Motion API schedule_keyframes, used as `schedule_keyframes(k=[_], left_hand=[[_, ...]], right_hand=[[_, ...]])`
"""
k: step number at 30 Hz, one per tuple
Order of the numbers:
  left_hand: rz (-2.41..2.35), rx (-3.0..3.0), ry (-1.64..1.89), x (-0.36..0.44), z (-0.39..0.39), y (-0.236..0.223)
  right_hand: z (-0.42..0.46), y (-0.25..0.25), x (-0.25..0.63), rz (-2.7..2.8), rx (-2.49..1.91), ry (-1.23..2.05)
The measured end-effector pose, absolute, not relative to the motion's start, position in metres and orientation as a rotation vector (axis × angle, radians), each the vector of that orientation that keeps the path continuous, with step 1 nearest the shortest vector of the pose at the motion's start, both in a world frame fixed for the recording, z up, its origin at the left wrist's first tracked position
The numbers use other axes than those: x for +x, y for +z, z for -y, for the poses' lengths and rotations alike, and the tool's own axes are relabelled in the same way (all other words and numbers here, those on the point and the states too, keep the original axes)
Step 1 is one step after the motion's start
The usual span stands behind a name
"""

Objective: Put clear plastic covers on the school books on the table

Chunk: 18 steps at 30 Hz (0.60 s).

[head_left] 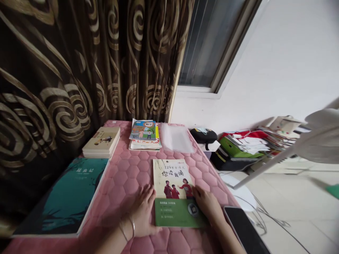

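Observation:
A paperback book (171, 181) with a cream and green cover lies flat on the pink quilted surface. Its cover shows Chinese characters and several figures in red. My left hand (143, 211), with a bangle at the wrist, rests flat along the left edge, fingers stretched and thumb spread near the bottom corner. At the opposite edge my right hand (208, 204) has bent fingers closed against the book's side; its thumb is hidden. Close to my right forearm lies a dark-screened phone (245, 229).
A large teal book (69, 194) and a stack of beige books (102, 141) lie left, beside the dark curtain (119, 63). Textbooks (144, 131) and clear plastic sleeves (177, 138) sit at the far end. A white fan (317, 137) and cables stand right.

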<state>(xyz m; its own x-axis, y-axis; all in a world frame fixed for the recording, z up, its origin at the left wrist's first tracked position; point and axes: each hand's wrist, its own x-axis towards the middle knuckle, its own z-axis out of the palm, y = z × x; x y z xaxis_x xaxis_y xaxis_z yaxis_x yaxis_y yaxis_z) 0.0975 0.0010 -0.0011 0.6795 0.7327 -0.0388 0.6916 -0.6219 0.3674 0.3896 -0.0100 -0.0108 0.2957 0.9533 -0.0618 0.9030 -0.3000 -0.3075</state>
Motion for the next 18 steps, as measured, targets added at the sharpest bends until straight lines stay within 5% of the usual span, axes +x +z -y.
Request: schedule_keyframes(k=[18], left_hand=[[-1.167,2.526,0.168,0.1015,0.002,-0.0071]], right_hand=[[0.0123,-0.0033,0.3818,1.775,-2.403,0.3]])
